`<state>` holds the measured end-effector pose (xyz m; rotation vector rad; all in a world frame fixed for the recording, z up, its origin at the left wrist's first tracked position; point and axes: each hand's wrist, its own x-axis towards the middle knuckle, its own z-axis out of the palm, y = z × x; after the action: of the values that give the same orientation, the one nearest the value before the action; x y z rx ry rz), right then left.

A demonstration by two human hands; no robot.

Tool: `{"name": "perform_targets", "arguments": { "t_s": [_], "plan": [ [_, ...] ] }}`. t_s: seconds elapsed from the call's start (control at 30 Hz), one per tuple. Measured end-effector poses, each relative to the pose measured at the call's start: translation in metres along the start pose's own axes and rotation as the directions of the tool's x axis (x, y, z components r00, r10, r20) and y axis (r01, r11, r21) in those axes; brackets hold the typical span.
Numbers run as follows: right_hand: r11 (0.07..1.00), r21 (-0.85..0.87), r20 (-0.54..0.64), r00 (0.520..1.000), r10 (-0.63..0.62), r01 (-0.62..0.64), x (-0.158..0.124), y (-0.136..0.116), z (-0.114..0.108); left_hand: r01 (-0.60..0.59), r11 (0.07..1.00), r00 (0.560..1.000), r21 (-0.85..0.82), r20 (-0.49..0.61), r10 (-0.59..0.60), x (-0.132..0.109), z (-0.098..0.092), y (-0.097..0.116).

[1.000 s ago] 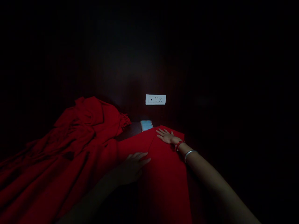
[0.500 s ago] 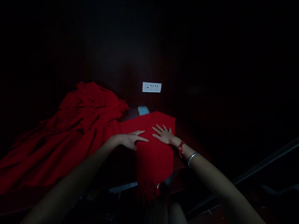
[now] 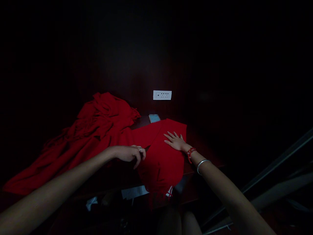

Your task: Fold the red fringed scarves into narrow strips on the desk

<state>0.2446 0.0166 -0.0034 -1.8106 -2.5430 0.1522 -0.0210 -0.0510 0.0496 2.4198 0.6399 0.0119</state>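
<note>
A long red cloth [image 3: 102, 130] lies over a dark table, bunched at the left and folded into a flat strip [image 3: 161, 156] at the middle, whose fringed end hangs over the front edge. My right hand [image 3: 176, 141] rests flat on the strip with fingers spread; a red string and a silver bangle sit on that wrist. My left hand [image 3: 130, 153] is at the strip's left edge, fingers curled down around the cloth's edge.
A white wall socket [image 3: 162, 95] sits on the dark back wall. A small pale blue object [image 3: 154, 118] lies behind the cloth. Pale scraps [image 3: 133, 192] show below the table's front edge. A pale bar [image 3: 276, 160] slants at the right.
The left hand went from flat with a finger stretched out to curled on the cloth's edge, moving slightly toward me. The right hand stayed flat. The view shifted a little.
</note>
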Motion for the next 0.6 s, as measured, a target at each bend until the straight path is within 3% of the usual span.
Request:
{"name": "perform_targets", "arguments": {
  "t_s": [0.1, 0.27, 0.37, 0.47, 0.6],
  "plan": [
    [1.000, -0.030, -0.035, 0.999, -0.007, 0.006, -0.002, -0.002, -0.001, 0.005, 1.000, 0.999, 0.026, -0.035, -0.004, -0.001, 0.002, 0.001],
    [0.998, -0.047, -0.117, 0.992, 0.038, -0.043, -0.019, -0.017, -0.004, 0.034, 0.957, 0.993, 0.289, -0.117, 0.001, 0.014, 0.013, 0.005],
    [0.999, 0.028, -0.063, 0.997, 0.033, -0.031, -0.038, -0.029, -0.001, 0.095, 0.908, 0.978, 0.407, -0.209, -0.009, 0.016, 0.020, 0.005],
    [0.999, 0.039, 0.003, 1.000, 0.016, -0.016, -0.055, -0.037, 0.003, 0.082, 0.900, 0.988, 0.428, -0.156, -0.016, 0.008, 0.023, -0.001],
    [0.999, 0.034, 0.015, 1.000, -0.003, 0.003, -0.062, -0.037, 0.003, 0.109, 0.929, 0.992, 0.354, 0.017, -0.123, -0.002, 0.020, -0.010]
  ]
}}
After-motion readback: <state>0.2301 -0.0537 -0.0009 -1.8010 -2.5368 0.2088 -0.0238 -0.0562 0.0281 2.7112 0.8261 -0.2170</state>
